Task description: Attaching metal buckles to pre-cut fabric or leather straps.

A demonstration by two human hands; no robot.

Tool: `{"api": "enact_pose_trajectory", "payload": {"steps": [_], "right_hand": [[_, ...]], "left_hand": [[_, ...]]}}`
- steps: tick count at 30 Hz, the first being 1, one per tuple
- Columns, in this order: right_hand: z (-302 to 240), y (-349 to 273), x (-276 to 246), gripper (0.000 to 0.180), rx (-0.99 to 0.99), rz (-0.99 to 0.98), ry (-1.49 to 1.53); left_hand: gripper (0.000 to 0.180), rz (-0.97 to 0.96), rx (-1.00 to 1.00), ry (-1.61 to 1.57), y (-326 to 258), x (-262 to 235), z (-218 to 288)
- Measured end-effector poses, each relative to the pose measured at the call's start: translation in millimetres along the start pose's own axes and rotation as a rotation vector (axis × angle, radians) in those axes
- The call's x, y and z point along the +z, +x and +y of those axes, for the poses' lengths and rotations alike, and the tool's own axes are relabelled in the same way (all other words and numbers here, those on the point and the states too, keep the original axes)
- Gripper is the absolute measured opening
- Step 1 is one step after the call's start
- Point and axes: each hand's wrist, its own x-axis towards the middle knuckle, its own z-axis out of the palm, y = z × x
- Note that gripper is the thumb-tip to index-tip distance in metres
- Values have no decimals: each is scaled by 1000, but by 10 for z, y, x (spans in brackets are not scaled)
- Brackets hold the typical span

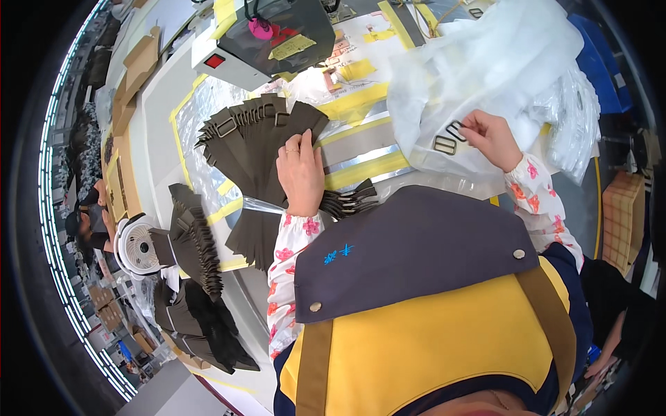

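My left hand (pixel 301 173) lies with its fingers stretched out on the right edge of a fanned bundle of dark olive fabric straps (pixel 260 152). Metal buckles (pixel 227 127) show among the straps at the bundle's far end. Over on the right, my right hand (pixel 491 139) pinches a small dark slide buckle (pixel 456 131) between thumb and fingers. A second slide buckle (pixel 445 145) rests beside it on a white plastic bag (pixel 444 83). Under my left wrist, more dark strap ends (pixel 350 200) fan out to the right.
A grey machine (pixel 277 41) with a red switch stands at the far side. Yellow tape (pixel 357 132) crosses the table. More strap stacks (pixel 191 236) lie at left near a white fan (pixel 139 246). Blue bins (pixel 603 62) are at right; other people appear at both edges.
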Motion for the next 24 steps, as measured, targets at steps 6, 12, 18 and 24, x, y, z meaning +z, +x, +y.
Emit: {"api": "enact_pose_trajectory", "payload": {"steps": [6, 12, 18, 24], "right_hand": [[-480, 207, 288, 8, 186, -116, 811], [-551, 353, 450, 13, 142, -217, 818], [-728, 566, 887, 16, 96, -362, 854], [-912, 726, 1406, 13, 123, -464, 927]], "left_hand": [[27, 33, 0, 48, -39, 51, -5], [19, -20, 98, 40, 18, 85, -37], [10, -103, -164, -486, 44, -117, -67], [9, -168, -367, -908, -91, -240, -114]]}}
